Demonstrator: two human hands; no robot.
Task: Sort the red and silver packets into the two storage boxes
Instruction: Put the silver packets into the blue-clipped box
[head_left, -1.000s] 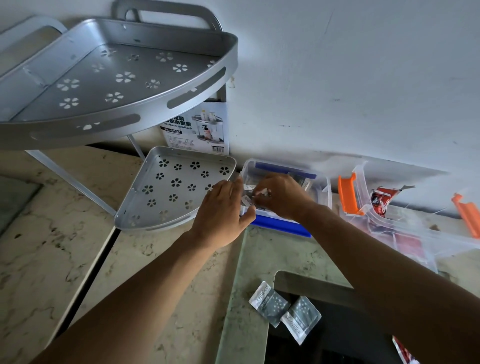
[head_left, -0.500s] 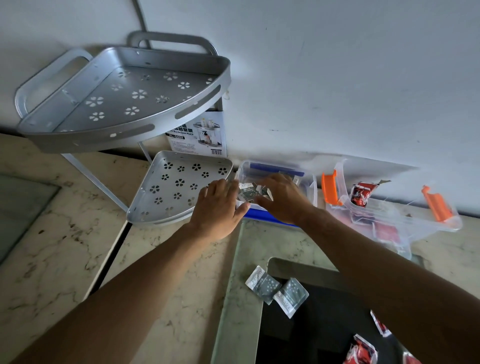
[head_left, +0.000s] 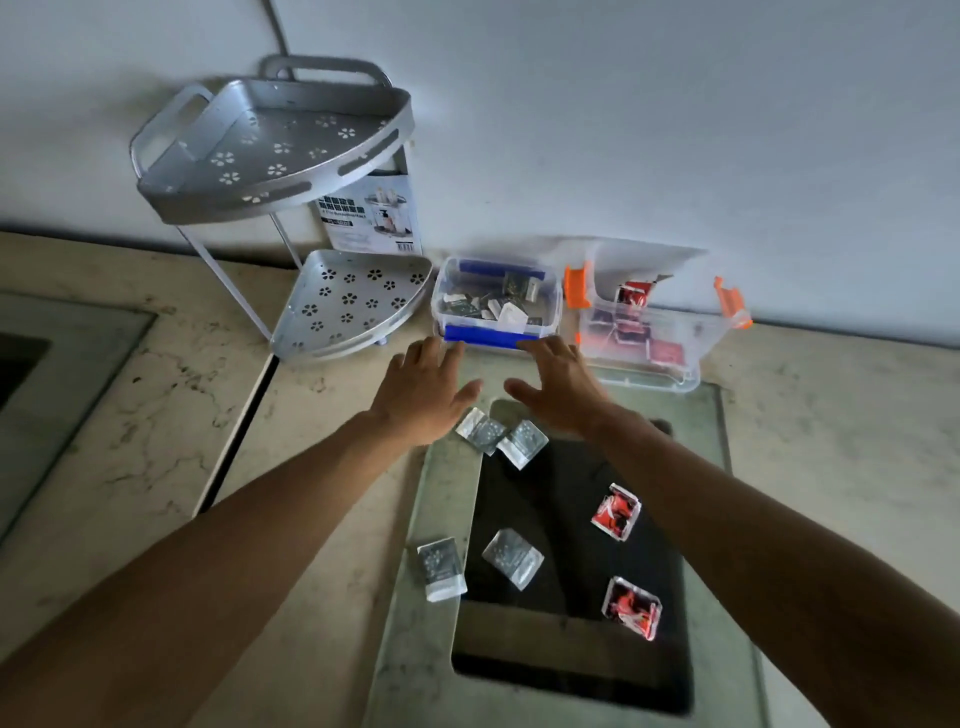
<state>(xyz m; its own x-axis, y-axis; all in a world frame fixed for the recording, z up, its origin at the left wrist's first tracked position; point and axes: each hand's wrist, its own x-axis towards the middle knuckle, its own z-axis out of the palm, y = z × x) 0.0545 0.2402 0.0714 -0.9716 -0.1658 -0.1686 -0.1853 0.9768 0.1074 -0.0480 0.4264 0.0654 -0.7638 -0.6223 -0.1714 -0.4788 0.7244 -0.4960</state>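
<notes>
A clear box with blue clips (head_left: 485, 335) stands by the wall and holds several silver packets (head_left: 470, 304). To its right, a clear box with orange clips (head_left: 696, 345) holds red packets (head_left: 632, 296). My left hand (head_left: 423, 387) and my right hand (head_left: 558, 384) hover just in front of the blue box, fingers spread, holding nothing. Below the hands lie two silver packets (head_left: 483, 430) (head_left: 522, 442). Two more silver packets (head_left: 440, 569) (head_left: 512, 558) and two red packets (head_left: 616, 512) (head_left: 632, 607) lie nearer to me.
A two-tier silver corner rack (head_left: 280, 150) stands at the left by the wall, with a printed carton (head_left: 371, 218) behind it. The loose packets lie on a black glass panel (head_left: 571, 519) set in the marble counter (head_left: 130, 415).
Both hands have pulled back out of the blue-clipped box toward me and opened, leaving silver packets inside. The view has tilted down, showing more loose packets.
</notes>
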